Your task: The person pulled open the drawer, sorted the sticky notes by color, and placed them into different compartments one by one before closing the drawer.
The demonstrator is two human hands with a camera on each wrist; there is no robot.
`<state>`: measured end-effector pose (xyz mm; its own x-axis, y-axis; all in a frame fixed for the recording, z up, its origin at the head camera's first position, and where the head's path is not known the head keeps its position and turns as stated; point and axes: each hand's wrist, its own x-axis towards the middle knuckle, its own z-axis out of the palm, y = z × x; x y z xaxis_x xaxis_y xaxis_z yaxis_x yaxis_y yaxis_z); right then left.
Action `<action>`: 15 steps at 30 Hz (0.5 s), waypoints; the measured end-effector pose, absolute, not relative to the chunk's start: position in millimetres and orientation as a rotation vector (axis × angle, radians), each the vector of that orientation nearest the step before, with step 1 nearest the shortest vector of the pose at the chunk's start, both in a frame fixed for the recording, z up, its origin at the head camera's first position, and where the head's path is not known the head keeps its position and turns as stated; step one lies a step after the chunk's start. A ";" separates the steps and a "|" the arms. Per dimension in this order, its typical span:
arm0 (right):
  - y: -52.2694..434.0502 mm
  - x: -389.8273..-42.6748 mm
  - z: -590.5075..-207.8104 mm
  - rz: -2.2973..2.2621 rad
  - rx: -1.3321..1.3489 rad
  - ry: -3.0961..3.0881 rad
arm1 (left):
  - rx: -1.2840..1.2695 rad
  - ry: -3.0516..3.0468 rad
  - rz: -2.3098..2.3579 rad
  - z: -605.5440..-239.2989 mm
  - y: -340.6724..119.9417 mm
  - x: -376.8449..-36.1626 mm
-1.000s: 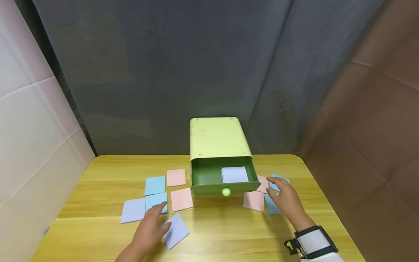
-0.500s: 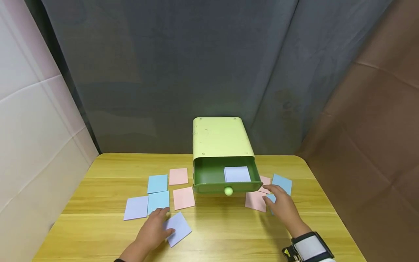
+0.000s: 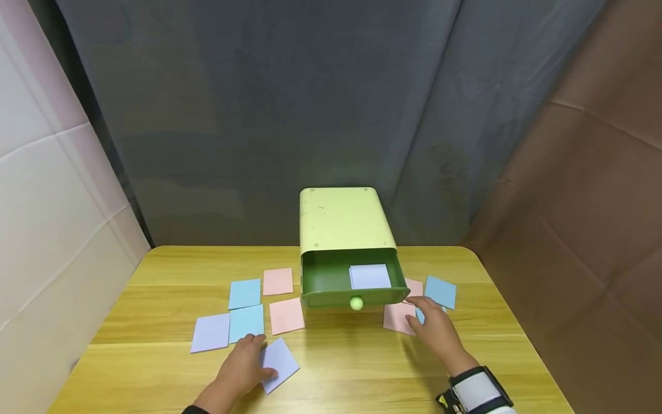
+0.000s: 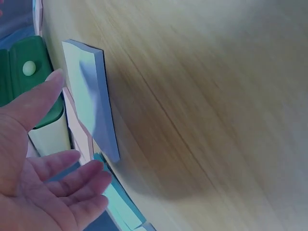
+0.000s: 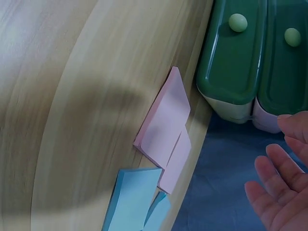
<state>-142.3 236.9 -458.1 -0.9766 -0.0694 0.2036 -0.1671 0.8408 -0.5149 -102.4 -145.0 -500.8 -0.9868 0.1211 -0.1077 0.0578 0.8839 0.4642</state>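
Observation:
My left hand point(image 3: 240, 368) hovers at a tilted purple sticky-note pad point(image 3: 281, 362), thumb over its near side. In the left wrist view its fingers are spread, and a gap shows between them and the pad point(image 4: 83, 72). Over the right-hand group, my right hand point(image 3: 438, 333) hangs with loosely bent fingers, holding nothing. Beneath and beside it lie pink pads point(image 3: 398, 318) and blue pads point(image 3: 441, 291), one blue pad mostly hidden by the hand. Between both hands stands a pale green drawer box point(image 3: 346, 218), its green drawer point(image 3: 326, 298) pulled out with purple pads point(image 3: 370, 276) inside.
Left of the box lie two pink pads point(image 3: 287, 315), two blue pads point(image 3: 246, 323) and another purple pad point(image 3: 210, 333) on the wooden table point(image 3: 155, 368). A dark grey curtain point(image 3: 258, 115) hangs behind the table; a brown cloth point(image 3: 579, 230) borders the right.
My left hand has moved slightly right and down, closer to the tilted purple pad. My right hand has shifted left from the blue pads towards the pink ones. The pads stay put.

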 end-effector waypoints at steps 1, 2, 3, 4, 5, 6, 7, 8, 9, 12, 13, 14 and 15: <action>236.7 -142.8 -458.8 0.824 0.188 -2.844 | 0.134 2.910 0.700 -500.7 -143.9 -103.1; 236.4 -143.2 -459.3 0.826 0.190 -2.845 | 0.129 2.903 0.691 -500.8 -142.8 -103.7; 236.2 -143.6 -459.9 0.830 0.191 -2.847 | 0.130 2.901 0.678 -501.2 -141.6 -104.3; 236.0 -143.9 -460.4 0.831 0.190 -2.849 | 0.127 2.899 0.669 -501.3 -140.3 -104.7; 235.7 -144.1 -460.9 0.833 0.189 -2.849 | 0.125 2.899 0.660 -501.4 -139.1 -105.1; 235.5 -144.2 -461.5 0.833 0.188 -2.849 | 0.122 2.900 0.652 -501.4 -137.9 -105.4; 235.3 -144.3 -462.0 0.832 0.188 -2.849 | 0.124 2.904 0.643 -501.9 -136.7 -105.7; 234.9 -144.4 -462.5 0.834 0.187 -2.846 | 0.126 2.908 0.635 -502.2 -135.5 -106.0; 234.7 -144.5 -463.2 0.838 0.185 -2.845 | 0.126 2.912 0.625 -502.9 -134.4 -106.3; 233.7 -144.5 -465.3 0.851 0.177 -2.841 | 0.116 2.923 0.612 -504.3 -131.7 -106.8; 233.4 -144.4 -466.0 0.855 0.175 -2.840 | 0.117 2.930 0.609 -504.8 -131.0 -106.9; 233.2 -144.2 -466.8 0.857 0.172 -2.839 | 0.118 2.936 0.605 -505.4 -130.3 -107.1; 232.9 -143.8 -467.4 0.865 0.169 -2.837 | 0.118 2.941 0.604 -505.6 -129.6 -107.1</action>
